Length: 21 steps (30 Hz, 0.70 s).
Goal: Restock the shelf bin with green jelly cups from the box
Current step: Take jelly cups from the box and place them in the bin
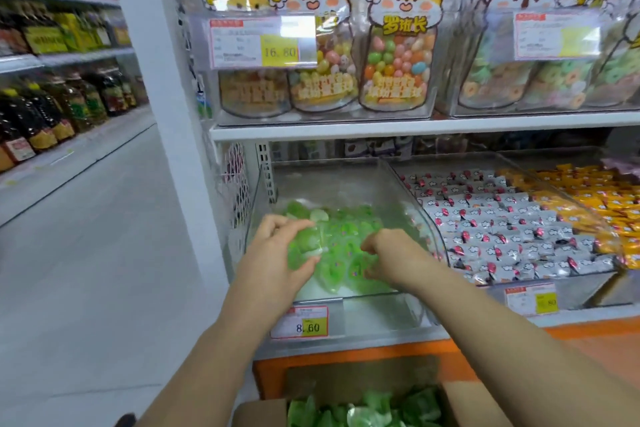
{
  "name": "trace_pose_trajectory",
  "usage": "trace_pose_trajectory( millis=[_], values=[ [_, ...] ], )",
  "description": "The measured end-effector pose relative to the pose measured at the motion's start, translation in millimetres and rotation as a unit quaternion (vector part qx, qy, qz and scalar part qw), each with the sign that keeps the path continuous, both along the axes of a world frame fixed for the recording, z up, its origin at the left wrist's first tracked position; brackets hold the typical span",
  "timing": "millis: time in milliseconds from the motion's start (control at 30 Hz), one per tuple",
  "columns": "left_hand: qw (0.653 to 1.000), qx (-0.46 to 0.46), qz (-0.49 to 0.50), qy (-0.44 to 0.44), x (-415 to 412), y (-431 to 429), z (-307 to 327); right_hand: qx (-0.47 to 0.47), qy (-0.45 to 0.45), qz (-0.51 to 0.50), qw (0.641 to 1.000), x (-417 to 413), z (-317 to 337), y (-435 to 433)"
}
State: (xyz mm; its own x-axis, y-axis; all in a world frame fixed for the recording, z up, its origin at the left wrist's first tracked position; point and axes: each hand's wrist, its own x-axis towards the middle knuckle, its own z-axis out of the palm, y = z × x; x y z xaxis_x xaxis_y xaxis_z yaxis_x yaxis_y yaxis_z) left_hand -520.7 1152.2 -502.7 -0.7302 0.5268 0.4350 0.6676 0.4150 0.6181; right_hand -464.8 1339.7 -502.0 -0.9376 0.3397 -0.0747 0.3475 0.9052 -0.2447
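Observation:
A clear plastic shelf bin [346,180] holds a heap of green jelly cups [343,236] in its front half. Both my hands are inside the bin on that heap. My left hand [277,246] has fingers and thumb curled around a few green cups at the heap's left side. My right hand [388,253] lies on the heap's right side with fingers bent down into the cups; what it holds is hidden. Below, at the bottom edge, an open cardboard box [263,409] holds more green jelly cups [363,409].
To the right, neighbouring bins hold silver-and-red wrapped sweets [502,229] and orange packets [595,198]. The shelf above [415,126] carries bags of candy in clear bins. Price tags [301,321] hang on the bin fronts. An aisle floor and bottle shelves [59,97] lie to the left.

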Motion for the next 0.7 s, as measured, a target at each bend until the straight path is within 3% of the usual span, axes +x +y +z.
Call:
trace_pose_trajectory(
  millis=[233, 700],
  values=[
    [1.0, -0.01, -0.023, -0.01, -8.8, -0.3, -3.7, 0.042, -0.066, 0.01, 0.997, -19.8, -23.5, 11.0],
    [0.999, 0.009, -0.044, -0.011, -9.3, -2.6, -0.8, 0.021, -0.041, 0.058, 0.997, -20.8, -27.1, 19.3]
  ],
)
